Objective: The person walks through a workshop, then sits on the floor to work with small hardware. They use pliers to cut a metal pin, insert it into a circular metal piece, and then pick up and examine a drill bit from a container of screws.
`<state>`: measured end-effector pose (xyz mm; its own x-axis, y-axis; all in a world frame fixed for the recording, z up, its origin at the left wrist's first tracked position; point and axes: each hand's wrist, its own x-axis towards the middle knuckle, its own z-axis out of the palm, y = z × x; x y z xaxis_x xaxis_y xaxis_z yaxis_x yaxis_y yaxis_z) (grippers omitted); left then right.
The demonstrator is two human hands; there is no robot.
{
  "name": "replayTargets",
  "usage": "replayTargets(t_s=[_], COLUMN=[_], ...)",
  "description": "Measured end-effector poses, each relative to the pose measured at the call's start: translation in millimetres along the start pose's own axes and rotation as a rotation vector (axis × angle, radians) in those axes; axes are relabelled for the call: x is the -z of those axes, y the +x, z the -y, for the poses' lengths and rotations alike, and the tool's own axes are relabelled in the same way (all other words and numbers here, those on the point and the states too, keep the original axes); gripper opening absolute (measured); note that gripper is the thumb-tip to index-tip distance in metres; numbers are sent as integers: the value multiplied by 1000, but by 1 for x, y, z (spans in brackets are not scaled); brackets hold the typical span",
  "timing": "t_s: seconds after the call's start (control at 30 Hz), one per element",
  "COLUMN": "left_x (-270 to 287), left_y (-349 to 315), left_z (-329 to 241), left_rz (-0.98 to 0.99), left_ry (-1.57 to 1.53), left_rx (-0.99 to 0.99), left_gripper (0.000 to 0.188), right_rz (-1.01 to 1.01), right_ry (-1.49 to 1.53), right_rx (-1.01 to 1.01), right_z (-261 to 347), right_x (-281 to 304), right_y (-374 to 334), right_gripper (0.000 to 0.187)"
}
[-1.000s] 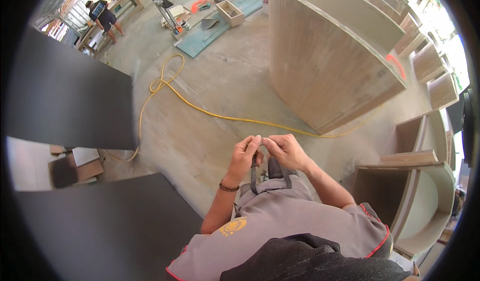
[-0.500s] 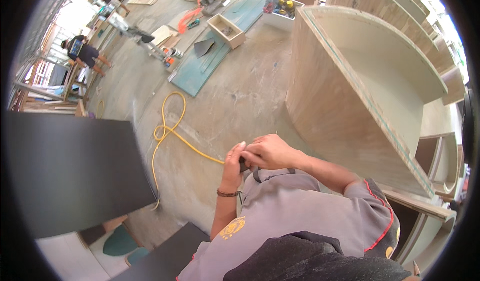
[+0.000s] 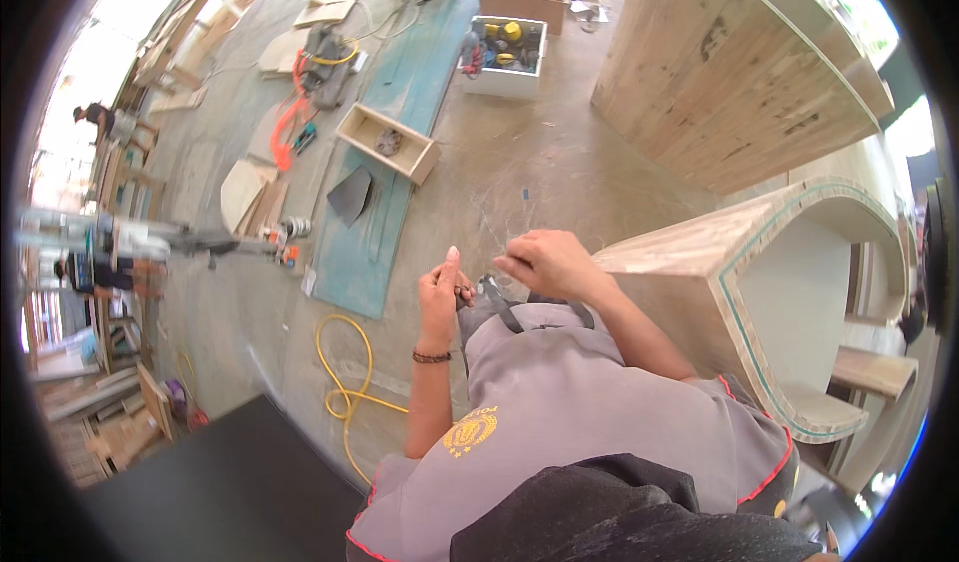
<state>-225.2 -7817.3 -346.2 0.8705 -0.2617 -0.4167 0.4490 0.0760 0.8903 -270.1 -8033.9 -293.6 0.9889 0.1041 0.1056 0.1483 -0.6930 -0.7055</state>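
My left hand [image 3: 438, 300] is raised in front of my waist, thumb up and fingers curled in. Whatever it may hold is too small to make out. Apart from it, to the right, my right hand [image 3: 547, 262] hovers with its fingers bent together; its fingertips are slightly blurred and any held thing is hidden. Below and between the hands, a dark shape, perhaps a shoe [image 3: 487, 288], shows past the grey shirt [image 3: 569, 392]. A yellow hose [image 3: 347, 392] lies looped on the floor and runs behind my left forearm.
Curved wooden cabinets [image 3: 679, 252] stand close on the right. A black panel [image 3: 230, 482] is at lower left. Ahead lie a teal board [image 3: 350, 272], a wooden drawer box [image 3: 420, 162] and a white crate [image 3: 504, 84] of tools. A co-worker [image 3: 95, 114] is far left.
My hands, earlier together over a small dark thing at my waist, are now apart. The view has turned to the right, and the cabinets, boards and hose appear shifted.
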Motion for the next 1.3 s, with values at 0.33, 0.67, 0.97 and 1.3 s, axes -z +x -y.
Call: replayTargets(t_s=[0.33, 0.67, 0.97, 1.3], left_x=[-68, -295, -511, -803], left_y=[336, 614, 869, 1132], left_z=[-151, -211, -268, -325], left_rz=[168, 206, 475, 806], left_ry=[244, 58, 228, 444], left_rx=[-28, 203, 242, 338], left_gripper=[53, 59, 62, 63], right_rz=[-339, -322, -364, -870], right_ry=[38, -140, 44, 302], right_rx=[-526, -376, -519, -1025], right_z=[-195, -386, -518, -773], right_x=[135, 330, 435, 584], right_y=[232, 496, 627, 702], right_gripper=[29, 30, 28, 32])
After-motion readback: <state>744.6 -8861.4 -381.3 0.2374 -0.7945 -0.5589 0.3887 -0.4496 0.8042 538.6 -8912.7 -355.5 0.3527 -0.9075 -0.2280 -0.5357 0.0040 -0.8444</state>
